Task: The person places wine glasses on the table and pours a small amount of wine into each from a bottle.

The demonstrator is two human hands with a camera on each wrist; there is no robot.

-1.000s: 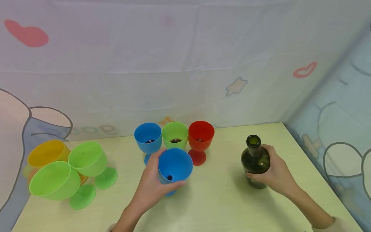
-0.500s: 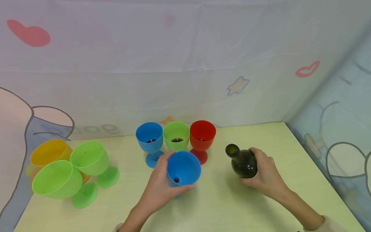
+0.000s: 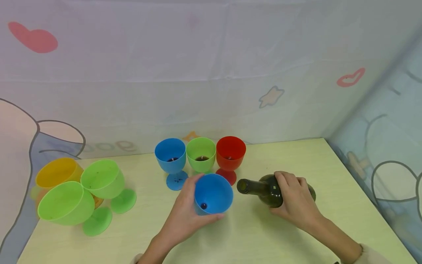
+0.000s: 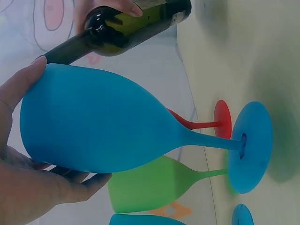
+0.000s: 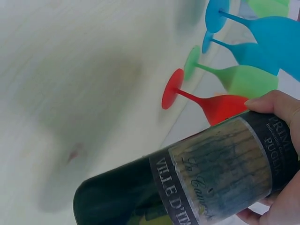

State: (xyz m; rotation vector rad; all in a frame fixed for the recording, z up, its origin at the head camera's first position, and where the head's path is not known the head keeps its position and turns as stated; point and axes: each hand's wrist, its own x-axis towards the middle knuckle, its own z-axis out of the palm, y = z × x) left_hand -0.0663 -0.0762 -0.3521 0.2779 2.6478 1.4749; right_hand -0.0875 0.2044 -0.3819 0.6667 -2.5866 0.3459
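Note:
My left hand (image 3: 182,218) grips the bowl of a blue plastic goblet (image 3: 213,192), thumb and fingers on opposite sides. A small dark spot of liquid shows inside it. The goblet's foot (image 4: 253,147) is lifted off the table in the left wrist view. In my right hand (image 3: 298,203) is a dark green wine bottle (image 3: 271,192), tipped nearly level with its neck toward the goblet. Its label (image 5: 220,164) faces the right wrist camera. The mouth is just right of the goblet's rim in the head view; no flowing liquid is visible.
Behind the held goblet stand blue (image 3: 170,156), green (image 3: 201,156) and red (image 3: 230,152) goblets in a row, each with dark liquid. At the left are two green goblets (image 3: 66,203) and an orange one (image 3: 59,174). A printed cloth (image 3: 211,73) hangs behind the table (image 3: 145,234).
The bottle has gone from upright to nearly level, its mouth swinging left toward the goblet. My left hand has carried the blue goblet a little to the right.

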